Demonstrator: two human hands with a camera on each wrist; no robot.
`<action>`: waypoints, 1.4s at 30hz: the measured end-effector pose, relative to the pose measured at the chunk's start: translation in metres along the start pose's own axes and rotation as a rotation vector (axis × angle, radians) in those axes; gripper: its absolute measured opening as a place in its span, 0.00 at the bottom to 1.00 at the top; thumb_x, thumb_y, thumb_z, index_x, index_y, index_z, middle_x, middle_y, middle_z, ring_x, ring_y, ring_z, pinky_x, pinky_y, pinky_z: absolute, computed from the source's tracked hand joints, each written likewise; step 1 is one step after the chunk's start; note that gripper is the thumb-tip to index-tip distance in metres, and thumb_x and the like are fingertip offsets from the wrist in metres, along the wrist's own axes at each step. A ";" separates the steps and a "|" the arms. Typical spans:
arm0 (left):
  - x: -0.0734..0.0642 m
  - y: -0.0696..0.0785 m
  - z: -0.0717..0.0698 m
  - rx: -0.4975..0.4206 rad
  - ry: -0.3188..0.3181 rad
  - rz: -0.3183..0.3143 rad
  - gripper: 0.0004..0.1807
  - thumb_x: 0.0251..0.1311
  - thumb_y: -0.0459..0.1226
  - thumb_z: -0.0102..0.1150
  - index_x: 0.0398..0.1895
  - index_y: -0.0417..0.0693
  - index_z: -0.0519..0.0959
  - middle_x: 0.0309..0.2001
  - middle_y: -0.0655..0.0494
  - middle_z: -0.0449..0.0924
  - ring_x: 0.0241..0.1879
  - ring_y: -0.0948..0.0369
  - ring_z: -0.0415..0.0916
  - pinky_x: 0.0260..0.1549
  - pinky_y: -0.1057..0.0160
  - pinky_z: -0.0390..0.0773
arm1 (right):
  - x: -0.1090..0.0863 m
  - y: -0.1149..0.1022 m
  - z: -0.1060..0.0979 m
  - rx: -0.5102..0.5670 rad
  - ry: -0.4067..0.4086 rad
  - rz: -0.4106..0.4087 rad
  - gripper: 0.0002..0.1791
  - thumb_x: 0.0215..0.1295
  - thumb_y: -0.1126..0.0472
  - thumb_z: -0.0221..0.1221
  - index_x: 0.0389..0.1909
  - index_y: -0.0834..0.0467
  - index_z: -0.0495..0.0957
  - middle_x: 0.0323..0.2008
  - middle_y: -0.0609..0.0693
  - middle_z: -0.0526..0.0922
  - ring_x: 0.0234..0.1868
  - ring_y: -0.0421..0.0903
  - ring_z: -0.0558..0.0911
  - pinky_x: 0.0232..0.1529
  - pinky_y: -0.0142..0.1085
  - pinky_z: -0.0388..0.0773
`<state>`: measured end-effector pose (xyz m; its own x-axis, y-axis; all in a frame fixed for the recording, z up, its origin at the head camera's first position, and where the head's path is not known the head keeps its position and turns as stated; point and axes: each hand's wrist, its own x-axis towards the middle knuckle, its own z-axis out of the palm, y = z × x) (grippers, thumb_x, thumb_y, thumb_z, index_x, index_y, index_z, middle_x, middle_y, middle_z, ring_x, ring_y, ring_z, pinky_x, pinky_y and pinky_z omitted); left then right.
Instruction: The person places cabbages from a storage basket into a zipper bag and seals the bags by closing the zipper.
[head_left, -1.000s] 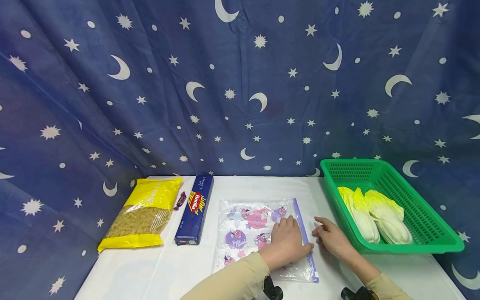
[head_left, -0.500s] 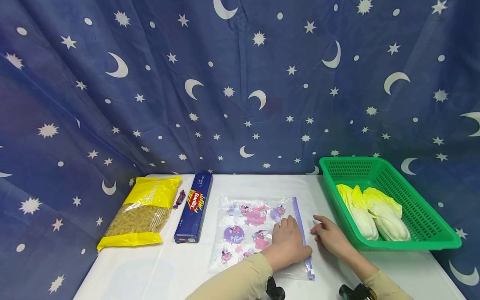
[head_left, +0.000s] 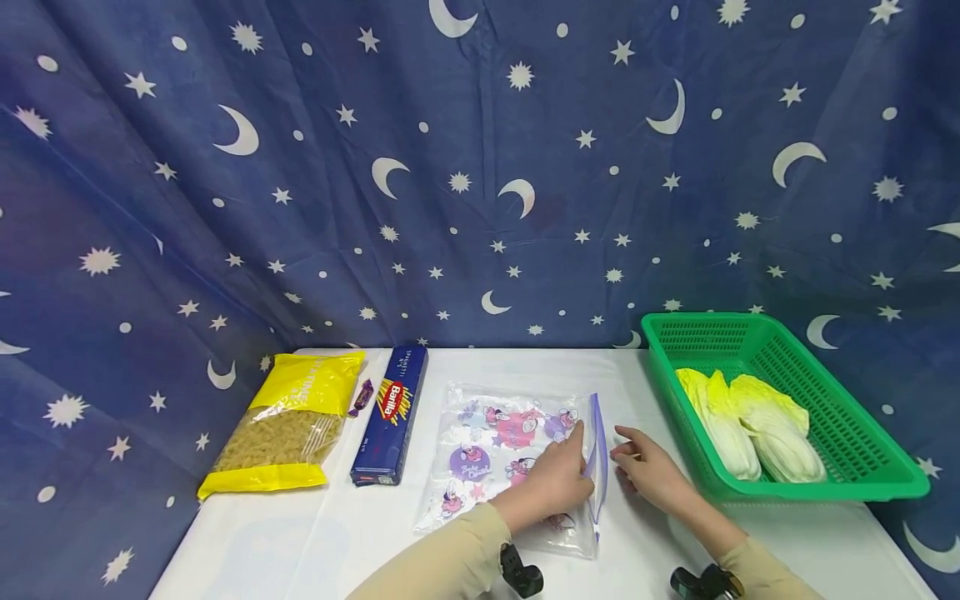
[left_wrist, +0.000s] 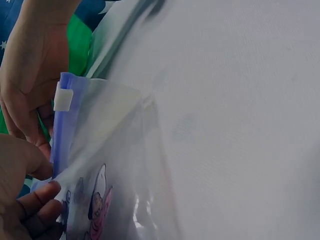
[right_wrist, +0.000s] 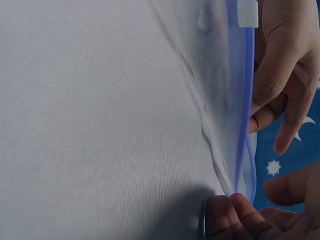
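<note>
A clear zip bag (head_left: 516, 429) with pink and purple cartoon prints lies flat on the white table, its purple zip edge (head_left: 602, 450) on the right. That edge is lifted, and the mouth has parted into two purple strips. My left hand (head_left: 551, 483) pinches the upper strip, index finger stretched along the bag. In the left wrist view the white slider (left_wrist: 63, 100) sits at one end of the zip. My right hand (head_left: 654, 475) is just right of the mouth, fingers loosely bent and holding nothing; its fingertips (right_wrist: 237, 210) are close to the lower strip, and contact is unclear.
A green basket (head_left: 862, 433) holding two heads of napa cabbage (head_left: 780, 442) stands to the right. Leftward lie a blue spaghetti box (head_left: 390, 417), a small purple-wrapped candy (head_left: 362, 397) and a yellow pasta bag (head_left: 281, 425). A blue star-patterned curtain (head_left: 465, 208) hangs behind the table.
My left hand has shifted left from the zip edge and raised the upper strip, so the bag's mouth has spread apart. My right hand has come slightly left, closer to the mouth.
</note>
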<state>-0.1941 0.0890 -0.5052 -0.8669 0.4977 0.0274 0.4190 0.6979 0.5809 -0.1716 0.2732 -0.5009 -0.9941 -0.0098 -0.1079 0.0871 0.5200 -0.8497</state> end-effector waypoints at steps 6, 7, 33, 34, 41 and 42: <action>-0.003 -0.009 -0.002 -0.191 -0.007 -0.001 0.46 0.53 0.29 0.64 0.76 0.33 0.57 0.28 0.69 0.75 0.22 0.70 0.69 0.25 0.71 0.72 | 0.005 -0.003 0.010 -0.003 -0.011 -0.029 0.30 0.71 0.69 0.57 0.72 0.71 0.62 0.47 0.62 0.80 0.31 0.49 0.80 0.23 0.39 0.79; -0.003 -0.010 -0.003 -0.216 -0.008 -0.006 0.45 0.53 0.29 0.64 0.76 0.34 0.58 0.29 0.69 0.76 0.23 0.70 0.70 0.26 0.71 0.72 | 0.006 -0.003 0.012 -0.004 -0.012 -0.031 0.31 0.71 0.69 0.58 0.72 0.70 0.62 0.47 0.62 0.79 0.31 0.49 0.80 0.23 0.40 0.79; -0.007 -0.010 -0.038 -0.327 0.042 -0.052 0.11 0.70 0.36 0.58 0.52 0.43 0.81 0.36 0.57 0.68 0.15 0.68 0.77 0.17 0.69 0.75 | 0.023 -0.023 0.029 0.066 0.038 -0.047 0.26 0.62 0.75 0.53 0.63 0.69 0.73 0.42 0.60 0.77 0.30 0.47 0.77 0.23 0.37 0.81; -0.007 -0.011 -0.040 -0.314 0.045 -0.042 0.10 0.70 0.36 0.58 0.51 0.43 0.81 0.35 0.57 0.67 0.15 0.68 0.76 0.17 0.70 0.74 | 0.023 -0.025 0.030 0.074 0.044 -0.051 0.25 0.63 0.74 0.55 0.62 0.69 0.74 0.42 0.59 0.77 0.31 0.47 0.77 0.23 0.37 0.81; -0.007 -0.011 -0.057 -0.255 0.021 -0.013 0.16 0.63 0.27 0.55 0.53 0.43 0.83 0.38 0.53 0.68 0.15 0.70 0.75 0.17 0.70 0.73 | 0.029 -0.034 0.032 0.064 0.086 -0.072 0.22 0.62 0.74 0.58 0.58 0.66 0.77 0.42 0.59 0.77 0.30 0.45 0.77 0.24 0.32 0.78; -0.007 -0.010 -0.059 -0.243 0.015 -0.017 0.18 0.63 0.27 0.55 0.55 0.43 0.83 0.41 0.52 0.70 0.16 0.69 0.75 0.17 0.70 0.73 | 0.030 -0.035 0.033 0.046 0.091 -0.082 0.23 0.60 0.75 0.57 0.58 0.66 0.78 0.43 0.60 0.78 0.30 0.45 0.76 0.24 0.32 0.76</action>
<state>-0.2081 0.0478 -0.4631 -0.8782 0.4775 0.0269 0.3281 0.5607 0.7603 -0.2019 0.2271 -0.4915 -0.9996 0.0277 0.0081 0.0063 0.4811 -0.8766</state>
